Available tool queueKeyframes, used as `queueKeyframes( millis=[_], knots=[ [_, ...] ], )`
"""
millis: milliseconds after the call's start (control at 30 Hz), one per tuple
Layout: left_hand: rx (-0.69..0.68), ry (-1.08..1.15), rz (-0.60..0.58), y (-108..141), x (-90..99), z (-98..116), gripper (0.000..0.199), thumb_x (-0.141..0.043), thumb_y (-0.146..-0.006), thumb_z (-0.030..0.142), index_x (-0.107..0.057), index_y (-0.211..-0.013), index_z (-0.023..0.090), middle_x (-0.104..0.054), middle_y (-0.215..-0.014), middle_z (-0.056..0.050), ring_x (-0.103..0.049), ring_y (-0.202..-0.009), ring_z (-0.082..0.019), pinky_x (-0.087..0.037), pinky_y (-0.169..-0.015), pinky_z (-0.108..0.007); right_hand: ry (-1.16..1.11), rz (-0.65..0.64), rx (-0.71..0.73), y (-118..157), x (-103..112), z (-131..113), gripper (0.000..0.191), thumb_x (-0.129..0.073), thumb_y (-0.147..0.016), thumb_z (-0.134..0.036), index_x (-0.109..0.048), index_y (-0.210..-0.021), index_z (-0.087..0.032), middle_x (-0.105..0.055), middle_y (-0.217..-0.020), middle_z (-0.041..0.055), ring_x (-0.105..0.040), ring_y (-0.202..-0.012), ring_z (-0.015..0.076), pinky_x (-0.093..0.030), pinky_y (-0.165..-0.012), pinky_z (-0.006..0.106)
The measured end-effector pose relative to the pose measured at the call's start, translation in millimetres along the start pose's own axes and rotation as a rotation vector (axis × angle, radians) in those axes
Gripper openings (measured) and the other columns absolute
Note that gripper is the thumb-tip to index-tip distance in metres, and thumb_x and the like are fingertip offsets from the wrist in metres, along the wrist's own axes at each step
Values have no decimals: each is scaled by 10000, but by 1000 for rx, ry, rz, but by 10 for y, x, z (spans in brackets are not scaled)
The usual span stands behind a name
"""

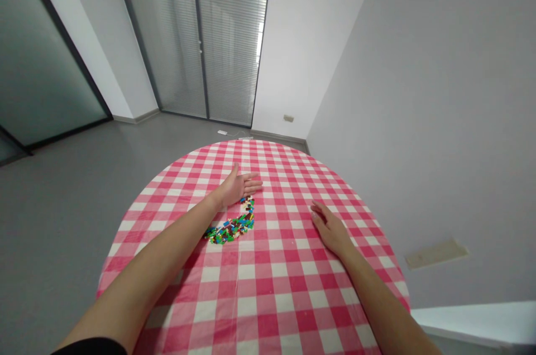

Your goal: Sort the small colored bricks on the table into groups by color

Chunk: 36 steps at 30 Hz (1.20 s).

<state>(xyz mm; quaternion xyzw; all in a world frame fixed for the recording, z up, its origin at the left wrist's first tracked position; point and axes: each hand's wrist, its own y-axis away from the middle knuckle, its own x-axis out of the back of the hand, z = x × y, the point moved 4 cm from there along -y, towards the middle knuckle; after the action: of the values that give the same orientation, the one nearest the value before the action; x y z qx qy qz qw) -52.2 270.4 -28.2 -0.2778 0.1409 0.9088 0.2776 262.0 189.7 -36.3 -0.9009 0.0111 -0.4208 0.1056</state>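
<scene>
While I only have the head view, it's enough to judge the grasp. Left hand point(235, 187) is open, fingers extended to the right, thumb up, holding nothing; can't tell if its lower edge touches the bricks. Right hand point(334, 233) is well apart, off to the right, fingers loosely curled; I see nothing in it, though what's under the fingers is hidden. The bricks point(232, 229) lie in a curved pile on the table point(293, 302), just on the near side of the left hand, running back to the left forearm point(167, 257). Small toy-type pieces, mixed green, blue, brown, white. My read: light, stiff, hard to break, a bit slick, quick to scatter. For one piece, I'd pinch opposite sides with thumb and index. For bulk, I'd cup from the outer edge, low to the checked cloth point(247, 288). Cloth looks creased, so bricks may snag. Grey floor point(84, 187) beyond.
</scene>
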Motion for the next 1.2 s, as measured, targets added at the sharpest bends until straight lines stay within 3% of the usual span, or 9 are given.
queueKeyframes(
  millis=[167,467,767,967,1100,1200],
  knots=[
    [-1,-42,-60,44,-109,-84,887,-114,-889,724,-372,-1429,69,-609,-1263,-234,-533,-1234,-349,-222,-1126,-489,-16,-1,3,-3,-3,15,479,-452,-931,-421,-461,-1377,-248,-627,-1259,98,-585,-1164,249,-465,-982,446],
    [-15,-5,35,97,18,18,897,-128,-871,750,-462,-1371,85,-612,-1257,-236,-523,-1245,-351,-283,-1105,-489,-16,-9,8,2,-4,9,487,-447,-930,-422,-452,-1382,-238,-622,-1263,109,-581,-1171,250,-458,-986,451],
    [-53,67,14,203,8,12,884,-132,-880,740,-497,-1327,71,-649,-1182,-238,-622,-1102,-342,-331,-1069,-501,-13,-14,-6,0,-8,16,499,-447,-931,-427,-446,-1387,-224,-616,-1277,116,-577,-1181,249,-452,-998,453],
    [-35,85,2,284,-105,51,853,-108,-896,715,-517,-1315,95,-668,-1149,-226,-667,-997,-320,-385,-1019,-489,-9,-13,1,1,-6,8,486,-443,-936,-427,-451,-1381,-231,-618,-1272,113,-576,-1180,250,-454,-997,457],
    [7,84,-83,341,-211,48,850,-121,-887,730,-538,-1292,110,-647,-1191,-227,-669,-981,-326,-408,-978,-498,-17,-7,9,2,-1,-1,482,-450,-930,-422,-458,-1379,-245,-624,-1264,107,-581,-1175,252,-456,-996,464],
    [-10,58,-58,328,-170,46,844,-135,-890,725,-551,-1279,102,-651,-1180,-231,-651,-1030,-333,-391,-1002,-499,-12,-3,4,5,7,-11,486,-453,-924,-425,-467,-1377,-248,-627,-1262,105,-585,-1171,257,-460,-990,465]
  ],
)
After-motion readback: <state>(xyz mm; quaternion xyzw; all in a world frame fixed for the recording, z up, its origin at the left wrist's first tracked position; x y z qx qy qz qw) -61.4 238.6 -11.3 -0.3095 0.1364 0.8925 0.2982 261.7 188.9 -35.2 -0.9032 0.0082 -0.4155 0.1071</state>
